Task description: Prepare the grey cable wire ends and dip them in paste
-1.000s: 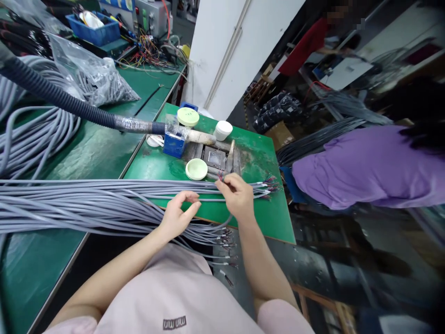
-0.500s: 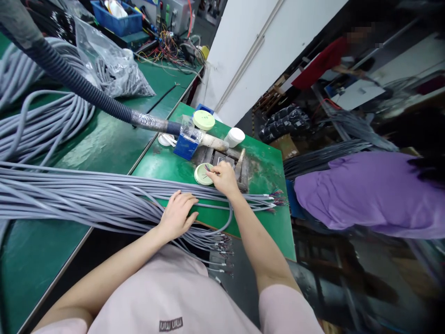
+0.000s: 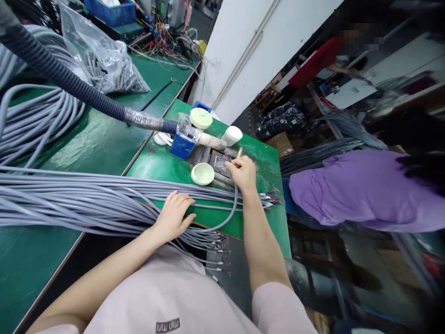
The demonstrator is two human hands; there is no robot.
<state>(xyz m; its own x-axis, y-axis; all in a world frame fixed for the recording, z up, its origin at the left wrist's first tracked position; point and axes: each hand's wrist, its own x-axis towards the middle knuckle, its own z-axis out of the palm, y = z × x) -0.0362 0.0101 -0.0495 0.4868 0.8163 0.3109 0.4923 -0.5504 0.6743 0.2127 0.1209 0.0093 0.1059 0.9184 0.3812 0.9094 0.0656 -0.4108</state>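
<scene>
My right hand [image 3: 244, 174] is closed in a pinch on the end of a grey cable [image 3: 235, 206], above a small dark metal pot [image 3: 219, 163] with a shiny surface. Thin wires at the cable's tip show faintly beside my fingertips. The cable curves down below my hand and back toward the bundle. My left hand [image 3: 174, 214] lies with fingers stretched out on a thick bundle of grey cables [image 3: 86, 192]. Just left of the pot is a shallow pale-yellow dish [image 3: 203, 174]. Several cable ends with fine coloured wires [image 3: 276, 197] lie to the right.
A ribbed hose [image 3: 93, 95] crosses from the upper left to a blue block [image 3: 182, 146] beside the pot. A white jar [image 3: 232, 135] and a yellow lid [image 3: 200, 118] stand behind. Coiled cables [image 3: 48, 125] lie left. A person in purple [image 3: 361, 190] is at the right.
My right hand has moved right with the cable end, from over the pale-yellow dish to over the metal pot. My left hand has stayed on the bundle.
</scene>
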